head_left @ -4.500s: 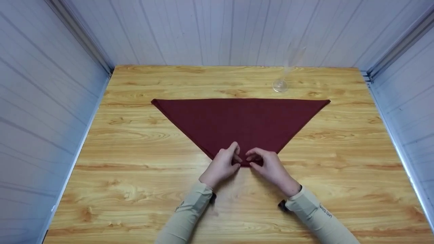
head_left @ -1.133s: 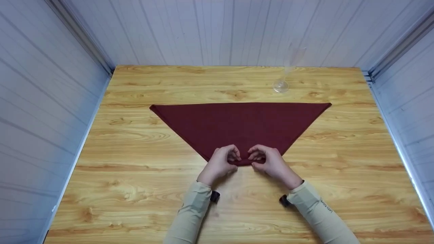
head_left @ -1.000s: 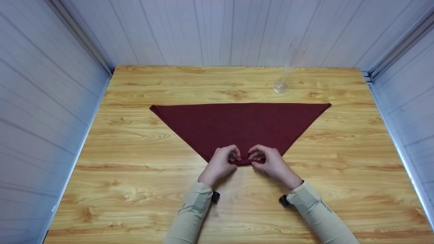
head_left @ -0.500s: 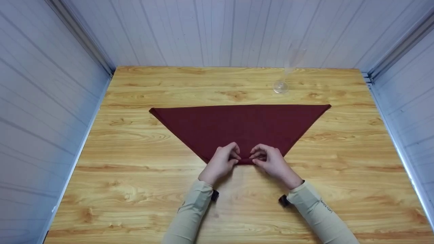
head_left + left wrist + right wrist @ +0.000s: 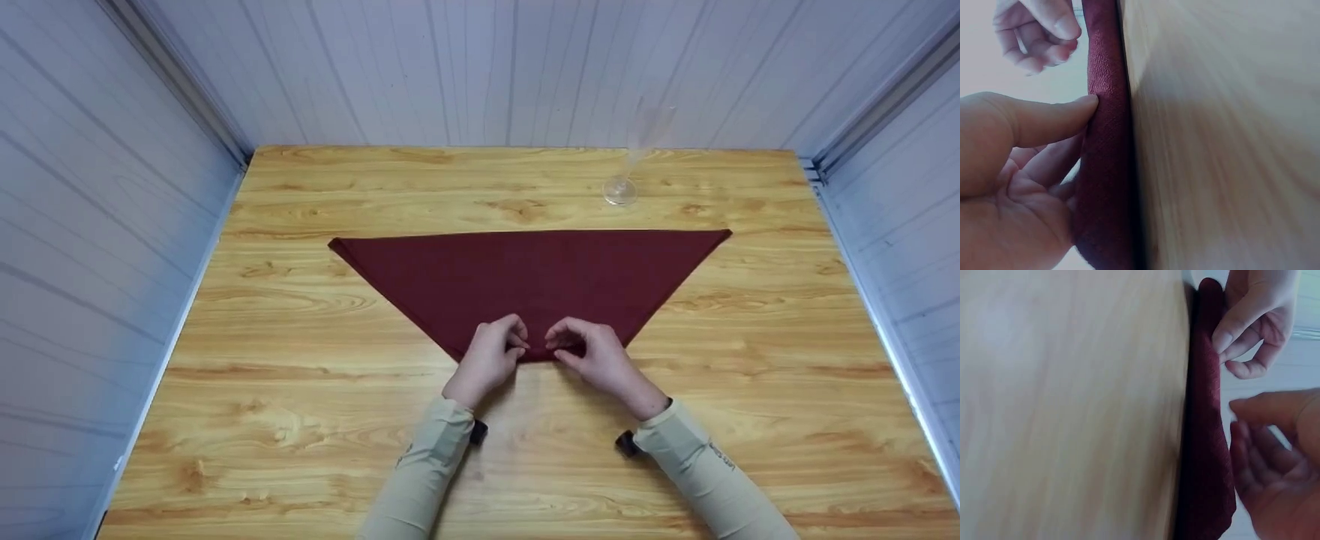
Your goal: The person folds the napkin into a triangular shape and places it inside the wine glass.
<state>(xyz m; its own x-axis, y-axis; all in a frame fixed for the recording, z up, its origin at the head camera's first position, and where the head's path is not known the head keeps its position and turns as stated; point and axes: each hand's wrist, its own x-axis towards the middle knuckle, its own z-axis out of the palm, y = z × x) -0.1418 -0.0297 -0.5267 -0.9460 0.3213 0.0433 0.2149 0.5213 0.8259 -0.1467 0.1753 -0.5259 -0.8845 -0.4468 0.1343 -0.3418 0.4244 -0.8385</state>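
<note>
A dark red cloth napkin (image 5: 525, 277) lies flat on the wooden table, its long straight edge at the far side. Its near end is turned into a narrow roll (image 5: 1107, 73), clearest in the wrist views. My left hand (image 5: 491, 352) pinches this roll, the thumb on its near face and the fingers reaching over behind. Beside it, my right hand (image 5: 600, 360) hovers at the roll with loosely curled fingers. In the right wrist view its thumb (image 5: 1258, 408) shows just off the fabric. Part of the roll is hidden under both hands in the head view.
A clear stemmed flute glass (image 5: 619, 190) stands behind the napkin, to the right of centre. Pale panelled walls (image 5: 480, 75) enclose the wooden table (image 5: 262, 420) at the back and both sides.
Since the oldest frame the napkin's far edge and left corner have come nearer, and its rolled near end has grown wider. Over the last second both thumbs have moved up toward the fingers.
</note>
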